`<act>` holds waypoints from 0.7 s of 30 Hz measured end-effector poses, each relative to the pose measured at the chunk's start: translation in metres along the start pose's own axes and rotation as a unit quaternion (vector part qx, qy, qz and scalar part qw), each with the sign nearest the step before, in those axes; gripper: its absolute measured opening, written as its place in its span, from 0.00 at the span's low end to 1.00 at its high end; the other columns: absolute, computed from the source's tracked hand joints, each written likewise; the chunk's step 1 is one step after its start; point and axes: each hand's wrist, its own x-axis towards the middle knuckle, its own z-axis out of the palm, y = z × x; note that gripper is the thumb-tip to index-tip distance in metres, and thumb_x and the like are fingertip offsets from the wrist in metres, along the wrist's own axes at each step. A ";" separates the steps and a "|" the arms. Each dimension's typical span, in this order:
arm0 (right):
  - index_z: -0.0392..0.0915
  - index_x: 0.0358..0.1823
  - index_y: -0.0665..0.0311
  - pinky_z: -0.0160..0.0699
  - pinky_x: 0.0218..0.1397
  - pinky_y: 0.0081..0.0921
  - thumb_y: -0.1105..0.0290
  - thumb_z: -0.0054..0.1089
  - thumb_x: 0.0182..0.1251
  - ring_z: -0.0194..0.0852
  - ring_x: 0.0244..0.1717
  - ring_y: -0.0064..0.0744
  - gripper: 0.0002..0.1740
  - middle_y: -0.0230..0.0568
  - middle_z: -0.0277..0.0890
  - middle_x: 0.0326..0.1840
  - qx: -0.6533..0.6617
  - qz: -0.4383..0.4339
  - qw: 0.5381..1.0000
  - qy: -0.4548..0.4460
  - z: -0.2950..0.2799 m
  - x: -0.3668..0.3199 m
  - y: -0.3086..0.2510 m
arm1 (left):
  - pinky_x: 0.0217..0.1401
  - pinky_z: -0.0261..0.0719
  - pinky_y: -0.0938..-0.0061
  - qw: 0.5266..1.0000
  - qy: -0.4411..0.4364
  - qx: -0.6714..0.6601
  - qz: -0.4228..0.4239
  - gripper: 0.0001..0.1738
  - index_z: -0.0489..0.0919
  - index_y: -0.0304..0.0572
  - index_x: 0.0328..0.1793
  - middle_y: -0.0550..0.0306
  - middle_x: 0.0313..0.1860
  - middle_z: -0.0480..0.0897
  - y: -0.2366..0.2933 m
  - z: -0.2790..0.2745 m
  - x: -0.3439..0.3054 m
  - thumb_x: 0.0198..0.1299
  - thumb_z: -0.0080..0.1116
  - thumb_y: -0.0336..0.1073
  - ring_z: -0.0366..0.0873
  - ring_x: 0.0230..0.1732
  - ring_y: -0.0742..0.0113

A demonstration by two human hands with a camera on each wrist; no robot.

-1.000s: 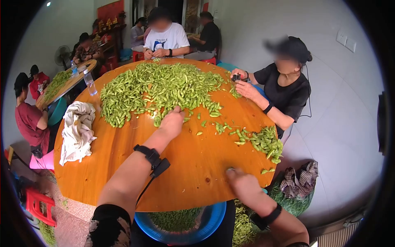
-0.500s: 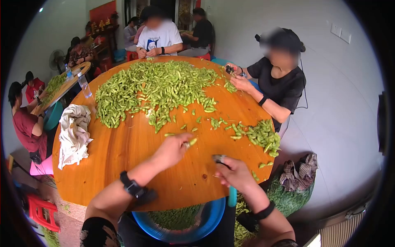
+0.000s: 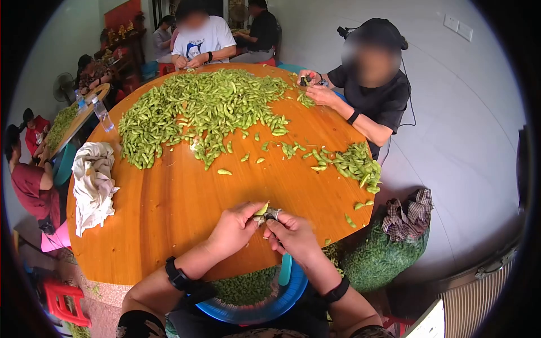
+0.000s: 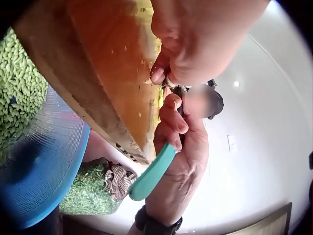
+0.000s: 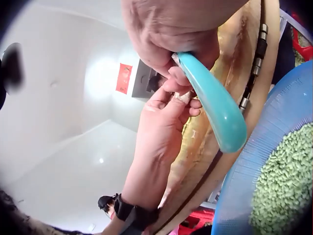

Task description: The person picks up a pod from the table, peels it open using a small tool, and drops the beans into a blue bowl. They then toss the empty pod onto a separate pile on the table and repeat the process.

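Observation:
My left hand [image 3: 230,231] pinches a green edamame pod [image 3: 261,210] between thumb and fingers, above the table's near edge. Close against it, my right hand [image 3: 296,235] grips a tool by its turquoise handle [image 5: 215,105], which sticks out below the fingers; its working end is hidden among the fingertips. A dark cover shows at the right thumb. Under both hands, beyond the table edge, is a blue basin [image 3: 300,293] holding shelled green beans [image 5: 286,181]. A large heap of pods [image 3: 208,104] covers the far half of the wooden table [image 3: 163,214].
A smaller pod pile [image 3: 358,164] lies at the table's right, with loose pods nearby. A white cloth [image 3: 93,186] and a water bottle [image 3: 102,115] sit at the left. One person sits at the right, another across. A full green bag [image 3: 389,256] stands on the floor.
My left hand has taken a pod from near the heap and drawn it back towards me. The right hand has moved left with the turquoise-handled tool, and the hands now meet.

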 end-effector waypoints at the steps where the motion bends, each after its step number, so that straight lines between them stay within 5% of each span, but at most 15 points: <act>1: 0.75 0.35 0.65 0.58 0.14 0.13 0.70 0.49 0.73 0.67 0.17 0.15 0.09 0.31 0.74 0.26 0.000 0.002 1.000 0.000 0.002 0.001 0.002 | 0.35 0.79 0.76 1.000 0.000 -0.001 -0.002 0.22 0.76 0.37 0.58 0.53 0.38 0.80 -0.002 0.000 -0.001 0.56 0.53 0.16 0.81 0.32 0.68; 13: 0.76 0.35 0.63 0.59 0.16 0.15 0.73 0.49 0.71 0.63 0.15 0.14 0.07 0.28 0.71 0.22 0.031 -0.025 0.997 0.067 0.021 0.011 0.011 | 0.37 0.78 0.78 0.997 -0.004 -0.052 -0.055 0.17 0.76 0.37 0.55 0.57 0.36 0.80 -0.005 -0.004 -0.003 0.61 0.48 0.18 0.78 0.32 0.74; 21: 0.77 0.37 0.62 0.54 0.12 0.15 0.74 0.49 0.71 0.61 0.13 0.14 0.06 0.28 0.70 0.22 0.088 0.012 0.995 0.052 0.014 0.015 0.006 | 0.31 0.73 0.84 0.962 -0.059 -0.224 -0.146 0.17 0.76 0.38 0.57 0.64 0.36 0.80 -0.011 -0.014 0.003 0.66 0.43 0.22 0.73 0.28 0.80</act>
